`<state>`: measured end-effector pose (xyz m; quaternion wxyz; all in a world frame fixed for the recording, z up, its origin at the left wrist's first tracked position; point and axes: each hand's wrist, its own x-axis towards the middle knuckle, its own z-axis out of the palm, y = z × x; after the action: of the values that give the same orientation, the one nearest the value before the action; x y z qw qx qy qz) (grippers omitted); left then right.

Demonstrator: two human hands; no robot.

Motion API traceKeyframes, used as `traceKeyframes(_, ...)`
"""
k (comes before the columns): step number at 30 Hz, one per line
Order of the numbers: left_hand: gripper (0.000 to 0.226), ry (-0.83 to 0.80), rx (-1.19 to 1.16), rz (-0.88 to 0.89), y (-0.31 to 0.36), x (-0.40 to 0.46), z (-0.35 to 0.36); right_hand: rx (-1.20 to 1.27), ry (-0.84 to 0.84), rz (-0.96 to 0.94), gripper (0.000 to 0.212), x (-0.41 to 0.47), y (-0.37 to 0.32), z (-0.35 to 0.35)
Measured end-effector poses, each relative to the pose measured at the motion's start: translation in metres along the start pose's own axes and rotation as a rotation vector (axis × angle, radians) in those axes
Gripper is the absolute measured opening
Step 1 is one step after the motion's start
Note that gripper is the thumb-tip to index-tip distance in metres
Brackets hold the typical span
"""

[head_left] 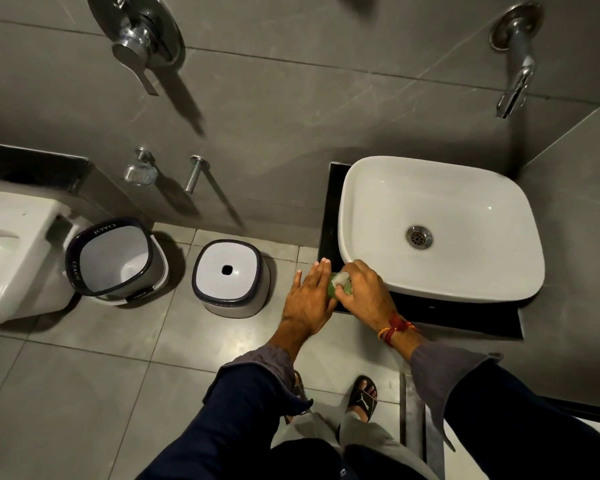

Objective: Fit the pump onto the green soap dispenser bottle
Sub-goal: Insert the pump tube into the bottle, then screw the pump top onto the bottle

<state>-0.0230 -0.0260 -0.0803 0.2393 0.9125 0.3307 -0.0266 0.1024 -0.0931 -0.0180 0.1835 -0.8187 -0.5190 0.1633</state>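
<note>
With the green bottle [333, 289] braced against the flat, open left hand [309, 299], the right hand [359, 289] grips the pale pump [340, 279] atop it, apparently mid-fit; next calls for seating it firmly

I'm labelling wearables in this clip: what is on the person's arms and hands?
Both hands, left hand and right hand, are bare. Dark navy sleeves with grey cuffs turned back. Red and orange threads circle the right wrist.

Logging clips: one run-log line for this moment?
left hand steadies green bottle | right hand on pump | beside basin
</note>
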Motion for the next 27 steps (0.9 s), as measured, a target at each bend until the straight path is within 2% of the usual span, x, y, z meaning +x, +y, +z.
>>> traceKeyframes(2,0.073,-0.007,0.021,0.010,-0.002,0.000,-0.001,-0.014,0.027,0.030,0.031,0.002,0.000,0.002)
traceKeyframes(6,0.076,-0.019,0.039,0.032,-0.003,0.000,-0.002,-0.141,0.004,0.155,0.057,0.004,-0.005,0.001)
traceKeyframes(8,0.077,-0.023,0.050,0.032,-0.003,0.000,-0.003,-0.125,0.045,0.207,0.063,0.000,-0.008,-0.001)
traceKeyframes(10,0.080,-0.030,0.062,0.027,-0.004,0.001,-0.003,-0.046,0.099,0.191,0.049,-0.003,-0.010,0.000)
traceKeyframes(12,0.082,-0.036,0.054,0.020,-0.004,0.001,-0.004,0.055,0.080,0.171,0.029,-0.003,-0.011,0.002)
traceKeyframes(15,0.081,-0.034,0.052,0.019,-0.002,0.001,-0.004,0.151,0.078,0.195,0.020,-0.004,-0.009,0.005)
traceKeyframes(19,0.079,-0.048,0.070,0.017,-0.002,0.001,-0.005,0.188,0.147,0.280,0.035,-0.002,-0.011,0.005)
traceKeyframes(21,0.078,-0.047,0.078,0.014,-0.001,0.001,-0.006,0.218,0.075,0.360,0.047,-0.002,-0.012,0.004)
traceKeyframes(23,0.077,-0.047,0.071,0.010,0.000,0.001,-0.006,0.088,0.023,0.404,0.058,-0.007,-0.011,0.000)
traceKeyframes(25,0.079,-0.038,0.079,0.010,0.000,0.001,-0.007,-0.075,0.123,0.263,0.052,-0.012,-0.010,-0.009)
traceKeyframes(27,0.081,-0.032,0.076,0.008,0.000,0.001,-0.007,-0.109,0.223,-0.010,0.039,-0.010,-0.009,-0.022)
